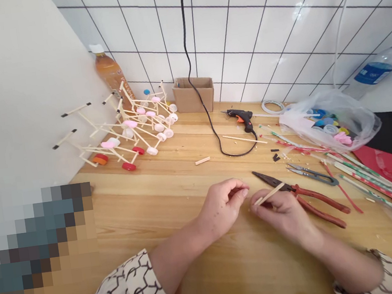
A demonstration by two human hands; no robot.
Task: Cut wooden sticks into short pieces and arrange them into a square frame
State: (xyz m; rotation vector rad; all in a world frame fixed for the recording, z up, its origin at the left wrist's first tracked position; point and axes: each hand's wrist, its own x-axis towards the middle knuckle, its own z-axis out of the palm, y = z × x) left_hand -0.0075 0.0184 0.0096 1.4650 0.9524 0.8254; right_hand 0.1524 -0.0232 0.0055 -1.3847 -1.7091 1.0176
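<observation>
My right hand [288, 217] pinches short pale wooden sticks [271, 193] between thumb and fingers, their far ends pointing up to the right. Just left of it, my left hand [224, 208] is closed with thumb and forefinger together; whatever is in that pinch is hidden. The two hands are close but apart, low over the wooden table [146, 211]. Behind my right hand lie long-nose pliers [322, 202] with red handles, partly covered by the hand and sticks. Thread snips [311, 173] lie beyond the pliers. A short bundle of stick pieces [202, 160] rests farther back.
Stick frames with bottle-cap wheels [136, 130] crowd the back left beside a drink bottle [110, 71]. A corded glue gun [242, 116], a cardboard box [194, 96] and a tape roll [272, 106] stand along the wall. Right are a bag of caps [333, 124] and wrapped sticks [373, 176].
</observation>
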